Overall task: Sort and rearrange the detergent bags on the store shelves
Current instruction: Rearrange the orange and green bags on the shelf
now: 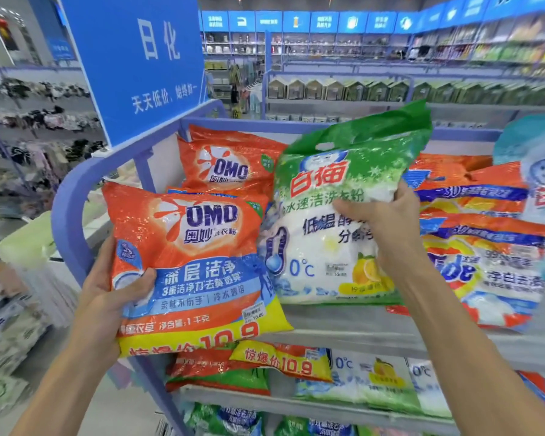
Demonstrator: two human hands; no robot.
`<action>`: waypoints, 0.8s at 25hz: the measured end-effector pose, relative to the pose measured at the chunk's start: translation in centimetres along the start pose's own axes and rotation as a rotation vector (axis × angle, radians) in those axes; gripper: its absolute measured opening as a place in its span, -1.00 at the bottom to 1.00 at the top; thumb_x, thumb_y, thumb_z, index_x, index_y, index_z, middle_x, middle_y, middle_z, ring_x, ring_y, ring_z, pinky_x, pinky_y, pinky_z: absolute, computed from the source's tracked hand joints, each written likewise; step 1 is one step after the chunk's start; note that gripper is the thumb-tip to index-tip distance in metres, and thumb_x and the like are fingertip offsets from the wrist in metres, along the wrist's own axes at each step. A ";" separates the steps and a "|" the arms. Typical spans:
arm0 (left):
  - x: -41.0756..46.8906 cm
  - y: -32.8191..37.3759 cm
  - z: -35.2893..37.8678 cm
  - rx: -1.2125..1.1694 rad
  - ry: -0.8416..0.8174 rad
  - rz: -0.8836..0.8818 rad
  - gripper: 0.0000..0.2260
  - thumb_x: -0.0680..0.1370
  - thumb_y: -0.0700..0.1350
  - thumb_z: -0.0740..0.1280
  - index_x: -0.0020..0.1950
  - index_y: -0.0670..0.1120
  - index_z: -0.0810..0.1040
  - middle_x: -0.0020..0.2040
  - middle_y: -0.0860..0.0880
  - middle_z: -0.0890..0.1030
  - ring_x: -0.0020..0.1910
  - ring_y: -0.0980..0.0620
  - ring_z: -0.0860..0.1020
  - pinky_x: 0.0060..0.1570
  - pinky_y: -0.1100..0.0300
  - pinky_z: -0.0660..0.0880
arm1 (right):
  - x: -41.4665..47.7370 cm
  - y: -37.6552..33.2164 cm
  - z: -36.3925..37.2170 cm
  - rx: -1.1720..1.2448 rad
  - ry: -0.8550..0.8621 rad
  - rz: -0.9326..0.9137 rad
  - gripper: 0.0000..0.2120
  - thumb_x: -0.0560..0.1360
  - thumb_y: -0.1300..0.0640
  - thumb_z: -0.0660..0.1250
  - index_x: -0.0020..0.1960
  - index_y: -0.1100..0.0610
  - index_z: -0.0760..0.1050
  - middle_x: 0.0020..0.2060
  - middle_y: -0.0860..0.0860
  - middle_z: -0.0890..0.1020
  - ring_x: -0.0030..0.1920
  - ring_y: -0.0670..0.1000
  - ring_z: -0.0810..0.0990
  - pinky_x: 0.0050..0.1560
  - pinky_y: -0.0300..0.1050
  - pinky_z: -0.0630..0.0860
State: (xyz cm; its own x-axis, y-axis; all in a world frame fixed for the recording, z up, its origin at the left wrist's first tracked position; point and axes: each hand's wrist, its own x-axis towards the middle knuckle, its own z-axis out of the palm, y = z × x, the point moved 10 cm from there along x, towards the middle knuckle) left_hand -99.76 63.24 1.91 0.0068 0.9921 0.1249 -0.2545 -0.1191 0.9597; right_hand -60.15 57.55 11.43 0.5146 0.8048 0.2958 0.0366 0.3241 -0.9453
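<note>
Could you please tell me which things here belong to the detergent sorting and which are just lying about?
Part of the job:
orange plastic OMO detergent bag, gripped by the left hand
green-and-white plastic detergent bag, gripped by the right hand
orange-and-yellow Tide bags, stacked at the right

Just about:
blue hanging sign board
green house-shaped boxes in the background
</note>
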 end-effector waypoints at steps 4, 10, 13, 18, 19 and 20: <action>0.9 -0.5 -0.3 0.018 -0.007 0.012 -0.33 0.50 -0.36 0.35 0.52 0.14 0.38 0.17 -0.04 0.70 -0.13 -0.06 0.73 -0.23 -0.12 0.68 | 0.9 -2.7 -7.8 -0.037 0.162 -0.105 -0.55 0.23 0.46 0.57 0.05 0.20 0.59 -0.17 -0.06 0.76 -0.15 -0.01 0.75 -0.18 -0.11 0.65; 2.2 -1.2 1.3 -0.011 -0.038 0.003 -0.35 0.52 -0.35 0.33 0.49 0.20 0.40 0.23 -0.07 0.67 -0.10 -0.08 0.73 -0.19 -0.12 0.68 | 1.2 0.9 -14.5 -0.307 0.306 0.025 -0.45 0.22 0.31 0.65 0.12 0.13 0.50 -0.10 -0.01 0.71 -0.10 0.08 0.70 0.07 0.21 0.64; 2.4 -0.8 1.8 0.008 -0.043 -0.002 -0.39 0.54 -0.35 0.33 0.48 0.18 0.41 0.16 -0.05 0.70 -0.14 -0.07 0.73 -0.26 -0.06 0.68 | 0.2 0.9 -13.7 -0.629 0.361 0.098 -0.21 0.28 0.11 0.68 0.34 0.25 0.32 0.02 0.08 0.57 0.12 0.21 0.58 0.18 0.19 0.51; 2.1 -0.6 2.1 -0.002 -0.048 -0.026 -0.40 0.53 -0.34 0.33 0.42 0.24 0.45 0.10 -0.03 0.72 -0.15 -0.08 0.74 -0.31 -0.04 0.68 | -4.9 -0.9 -7.0 -1.147 0.490 -0.368 -0.07 0.45 0.11 0.50 0.59 0.36 0.03 0.56 0.35 0.13 0.59 0.30 0.05 0.61 0.04 -0.13; 2.1 -0.6 2.1 -0.011 -0.053 -0.026 -0.41 0.52 -0.33 0.33 0.37 0.28 0.48 0.10 -0.03 0.72 -0.14 -0.09 0.74 -0.31 -0.04 0.68 | -5.2 -0.1 -4.4 -1.070 0.367 -0.428 -0.18 0.48 0.15 0.47 0.58 0.32 0.13 0.56 0.29 0.19 0.58 0.26 0.10 0.60 -0.10 -0.14; 2.1 -0.6 2.1 -0.024 -0.052 -0.027 -0.41 0.51 -0.33 0.33 0.33 0.30 0.49 0.10 -0.04 0.72 -0.14 -0.10 0.74 -0.31 -0.04 0.68 | -4.8 1.3 -1.6 -0.939 0.187 -0.407 -0.32 0.51 0.14 0.47 0.53 0.24 0.27 0.52 0.20 0.32 0.54 0.20 0.23 0.59 -0.21 -0.05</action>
State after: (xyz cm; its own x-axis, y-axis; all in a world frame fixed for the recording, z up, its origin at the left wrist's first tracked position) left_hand -97.56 65.30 2.13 0.0641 0.9915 0.1129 -0.2763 -0.0910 0.9567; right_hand -61.20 53.33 8.54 0.4355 0.6054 0.6662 0.8483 -0.0285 -0.5287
